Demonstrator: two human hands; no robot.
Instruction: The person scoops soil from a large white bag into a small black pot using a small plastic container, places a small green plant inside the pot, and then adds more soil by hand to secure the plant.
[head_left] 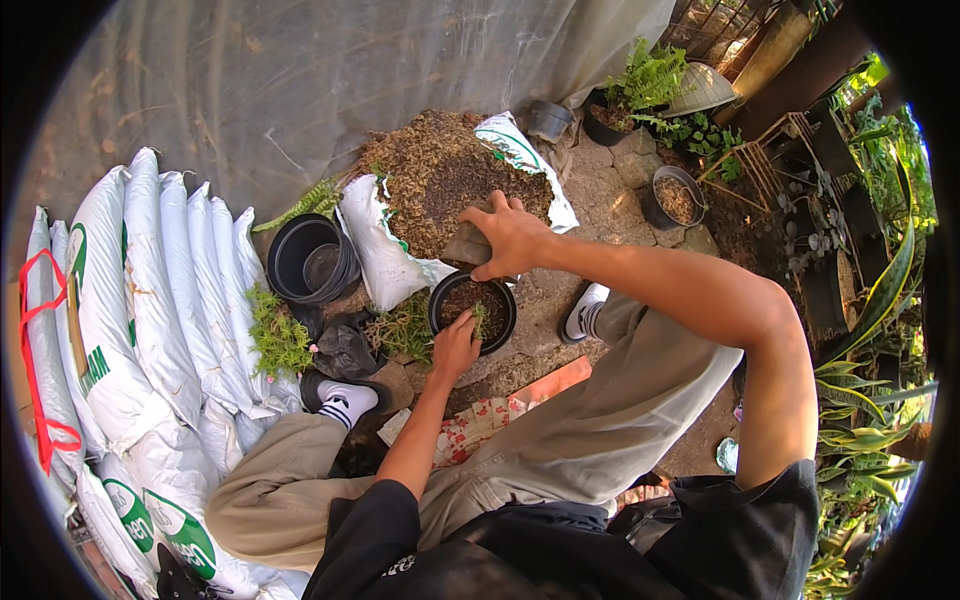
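A round black plant pot (436, 300), partly filled with dark soil, stands on the ground between my feet. My left hand (457, 346) is at its near rim, fingers closed on a small green plant sprig (480, 318) that stands in the soil. Above the pot's far rim, my right hand (512, 238) grips a small grey-brown container (466, 246), thumb on the near side and fingers on the far side. Its exact kind is partly hidden by the hand. Just beyond lies an opened white sack (385, 245) spilling loose brown planting mix (425, 185).
White filled sacks (160, 290) are stacked at the left. Nested black pots (312, 260), green plants (278, 335) and a black plastic bag (345, 345) stand near the left foot. At the right are a soil-filled pot (676, 197), a potted fern (640, 85) and a bamboo rack (765, 160).
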